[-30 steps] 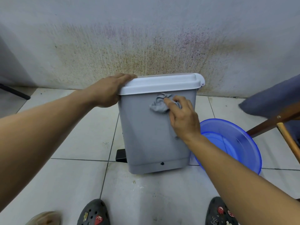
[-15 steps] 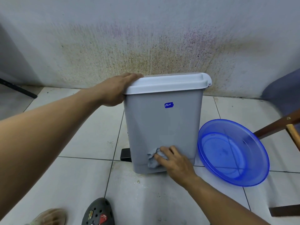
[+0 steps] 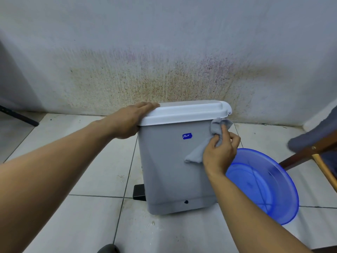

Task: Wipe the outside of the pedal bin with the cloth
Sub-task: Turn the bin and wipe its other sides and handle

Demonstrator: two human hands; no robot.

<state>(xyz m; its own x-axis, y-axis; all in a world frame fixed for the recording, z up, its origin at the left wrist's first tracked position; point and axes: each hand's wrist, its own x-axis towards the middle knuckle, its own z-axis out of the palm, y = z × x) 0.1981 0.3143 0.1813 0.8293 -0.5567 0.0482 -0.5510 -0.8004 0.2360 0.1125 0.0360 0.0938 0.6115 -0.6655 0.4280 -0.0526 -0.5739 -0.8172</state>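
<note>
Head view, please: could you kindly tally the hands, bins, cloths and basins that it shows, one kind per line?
Hands: 2 (left hand, right hand)
Bins: 1 (pedal bin)
Cloths: 1 (grey cloth, gripped by the right hand)
Basins: 1 (blue basin)
Total: 5

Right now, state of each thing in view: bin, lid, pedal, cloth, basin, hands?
pedal bin: upright on the floor.
lid: closed.
pedal: untouched.
cloth: bunched against the bin's upper right edge, one end hanging.
left hand: rests flat on the lid's left end.
right hand: grips the cloth.
basin: beside the bin, contents unclear.
</note>
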